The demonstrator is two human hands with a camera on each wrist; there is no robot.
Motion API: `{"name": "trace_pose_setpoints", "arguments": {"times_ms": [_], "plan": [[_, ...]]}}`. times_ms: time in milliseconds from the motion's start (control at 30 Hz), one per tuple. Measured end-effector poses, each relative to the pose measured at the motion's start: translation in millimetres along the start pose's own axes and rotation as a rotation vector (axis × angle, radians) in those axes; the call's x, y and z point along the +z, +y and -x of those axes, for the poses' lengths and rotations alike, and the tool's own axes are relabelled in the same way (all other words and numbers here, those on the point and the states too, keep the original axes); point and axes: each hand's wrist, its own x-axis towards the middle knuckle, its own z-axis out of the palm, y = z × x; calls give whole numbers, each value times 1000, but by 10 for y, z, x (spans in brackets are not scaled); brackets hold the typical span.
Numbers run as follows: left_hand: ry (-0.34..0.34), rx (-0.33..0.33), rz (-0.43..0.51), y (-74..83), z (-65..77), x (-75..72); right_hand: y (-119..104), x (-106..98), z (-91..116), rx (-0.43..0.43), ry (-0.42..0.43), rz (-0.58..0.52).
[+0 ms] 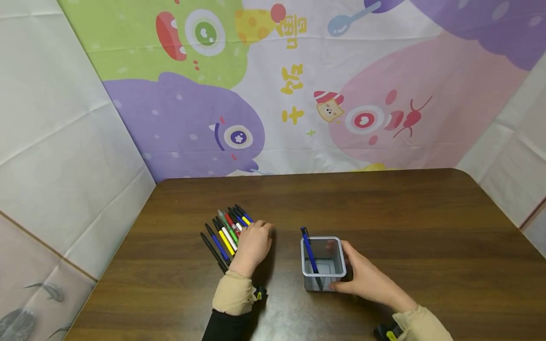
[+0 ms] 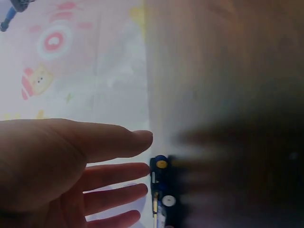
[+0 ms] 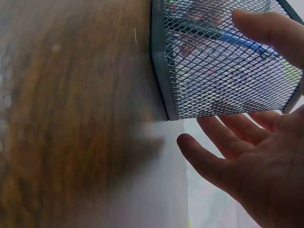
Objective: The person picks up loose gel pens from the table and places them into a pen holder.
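Closest in the head view, tan cuffs wrap both wrists. Past one of them, the right hand holds a mesh holder upright on the table, thumb at its near side, fingers round the far wall. Inside, a blue pen leans toward eleven o'clock. The wire should be light and stiff, likely to tip if knocked; a low grip across opposite walls suits it.

Between nine and ten o'clock from the mesh holder, a row of loose pens slants toward eleven. The left hand is over their nearer-right ends, thumb and fingers apart; whether it touches one I cannot tell. They should be light, rigid, rather slick and apt to roll, best pinched mid-barrel.

Brown, wood-grained and faintly shiny, the table reaches back to a cartoon-printed backdrop at twelve o'clock, with pale sheets at ten and two.
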Motion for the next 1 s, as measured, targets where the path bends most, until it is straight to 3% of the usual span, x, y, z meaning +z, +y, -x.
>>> {"name": "trace_pose_setpoints", "arguments": {"times_ms": [233, 467, 1000], "plan": [[-13, -26, -14, 4, 11, 26, 1, 3, 2, 4, -4, -10], [-131, -84, -32, 29, 33, -1, 10, -3, 3, -3, -5, 0], [4, 4, -73, 16, 19, 5, 48, -1, -11, 8, -2, -4]]}}
